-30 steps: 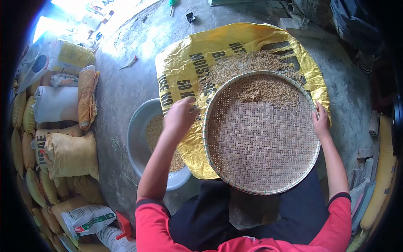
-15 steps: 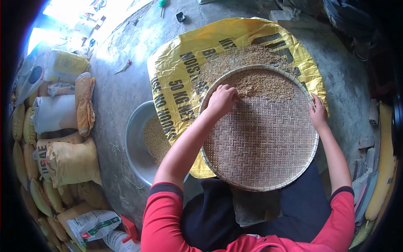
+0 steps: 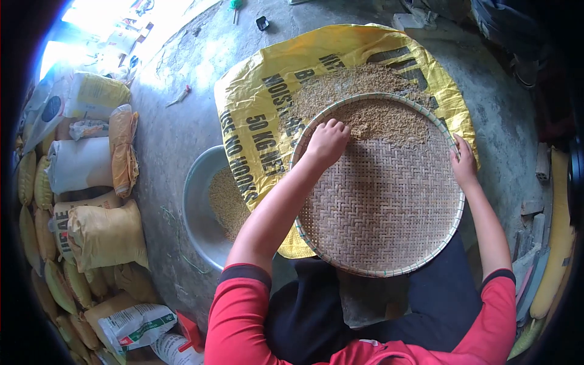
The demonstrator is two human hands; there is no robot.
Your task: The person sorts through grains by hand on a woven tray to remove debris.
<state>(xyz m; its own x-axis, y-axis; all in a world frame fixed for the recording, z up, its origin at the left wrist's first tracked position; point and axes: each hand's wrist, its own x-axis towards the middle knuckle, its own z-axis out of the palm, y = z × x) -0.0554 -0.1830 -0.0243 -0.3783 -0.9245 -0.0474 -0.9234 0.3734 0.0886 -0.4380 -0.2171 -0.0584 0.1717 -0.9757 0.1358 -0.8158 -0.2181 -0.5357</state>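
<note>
A round woven bamboo winnowing basket [image 3: 383,207] rests tilted over my lap, its far part above the yellow sack. Unhusked grain [image 3: 389,121] lies in a band along its far side, and the near weave is bare. My left hand [image 3: 328,143] is inside the basket at the grain's left edge, with its fingers curled down. What those fingers hold, if anything, is hidden beneath them. On the right rim, my right hand [image 3: 464,161] is closed around the edge, thumb toward the inside.
Under the basket's far side, a yellow printed sack [image 3: 267,79] carries more loose grain [image 3: 340,85]. A grey metal basin [image 3: 196,207] with grain stands at my left. Filled sacks [image 3: 109,234] are stacked along the left; long yellow bundles [image 3: 550,243] lie at the right.
My left hand has shifted slightly right along the grain's edge, fingers still curled. My right hand keeps its hold on the rim, and the basket has barely moved.
</note>
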